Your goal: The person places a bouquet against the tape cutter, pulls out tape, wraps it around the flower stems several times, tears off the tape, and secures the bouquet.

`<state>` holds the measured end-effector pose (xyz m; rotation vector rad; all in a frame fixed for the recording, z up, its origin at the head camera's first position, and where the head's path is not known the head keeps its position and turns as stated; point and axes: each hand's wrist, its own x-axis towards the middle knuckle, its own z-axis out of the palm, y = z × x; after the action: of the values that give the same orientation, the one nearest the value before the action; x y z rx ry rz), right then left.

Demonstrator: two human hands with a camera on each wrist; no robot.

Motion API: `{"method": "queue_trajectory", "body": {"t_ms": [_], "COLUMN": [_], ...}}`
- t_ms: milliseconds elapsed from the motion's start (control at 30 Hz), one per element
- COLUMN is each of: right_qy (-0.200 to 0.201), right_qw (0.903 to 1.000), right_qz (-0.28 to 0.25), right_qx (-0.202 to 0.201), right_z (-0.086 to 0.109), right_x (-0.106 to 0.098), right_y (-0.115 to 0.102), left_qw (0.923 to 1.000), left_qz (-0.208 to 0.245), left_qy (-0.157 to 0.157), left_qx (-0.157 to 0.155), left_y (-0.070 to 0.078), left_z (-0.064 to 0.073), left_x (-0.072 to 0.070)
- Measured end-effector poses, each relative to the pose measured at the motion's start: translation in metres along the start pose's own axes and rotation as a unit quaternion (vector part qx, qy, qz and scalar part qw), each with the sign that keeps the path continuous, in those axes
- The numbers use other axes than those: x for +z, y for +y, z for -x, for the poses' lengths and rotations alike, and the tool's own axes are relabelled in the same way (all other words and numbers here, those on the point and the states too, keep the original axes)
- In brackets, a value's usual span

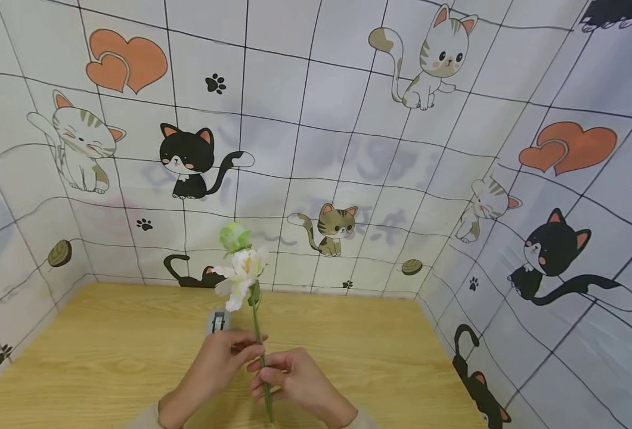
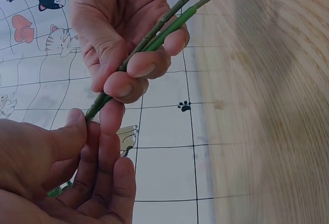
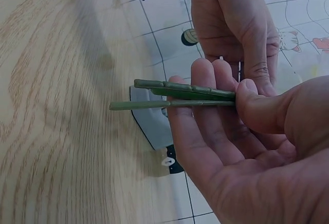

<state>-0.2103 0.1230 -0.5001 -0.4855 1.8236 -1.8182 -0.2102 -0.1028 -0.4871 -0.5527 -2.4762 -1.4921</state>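
Two green flower stems (image 2: 159, 31) are held together upright over the table, their cut ends pointing down. At the top are a white flower (image 1: 248, 265) with a yellowish centre and a pale green bloom (image 1: 234, 237) just above it. My left hand (image 1: 216, 360) pinches the stems between thumb and fingers below the blooms. Right below it, my right hand (image 1: 300, 381) grips the lower stems, thumb pressed against the curled fingers. In the right wrist view the two stem ends (image 3: 149, 105) stick out past the fingers, slightly spread apart.
A small grey object (image 1: 212, 322) with a dark slot lies on the wooden table (image 1: 359, 339), just behind my left hand. White wall covering (image 1: 327, 149) with cartoon cats and grid lines rises at the table's back and sides.
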Motion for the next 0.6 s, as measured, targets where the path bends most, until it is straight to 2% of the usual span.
{"method": "queue_trajectory", "body": {"t_ms": [333, 433, 600], "right_qy": [0.033, 0.042, 0.053], "right_qw": [0.9992, 0.9988, 0.9979], "right_qz": [0.022, 0.025, 0.036], "right_qx": [-0.001, 0.001, 0.007], "right_z": [0.0006, -0.0005, -0.0035], "right_x": [-0.002, -0.0011, 0.0008], "right_y": [0.0004, -0.001, -0.0023], "left_qw": [0.9993, 0.9991, 0.9985], "left_qz": [0.03, 0.039, 0.047], "left_qy": [0.003, 0.002, -0.002], "left_qx": [0.023, 0.012, -0.026], "left_y": [-0.0027, -0.0031, -0.0037], "left_z": [-0.0015, -0.0025, -0.0029], "left_x": [0.0046, 0.0052, 0.0039]}}
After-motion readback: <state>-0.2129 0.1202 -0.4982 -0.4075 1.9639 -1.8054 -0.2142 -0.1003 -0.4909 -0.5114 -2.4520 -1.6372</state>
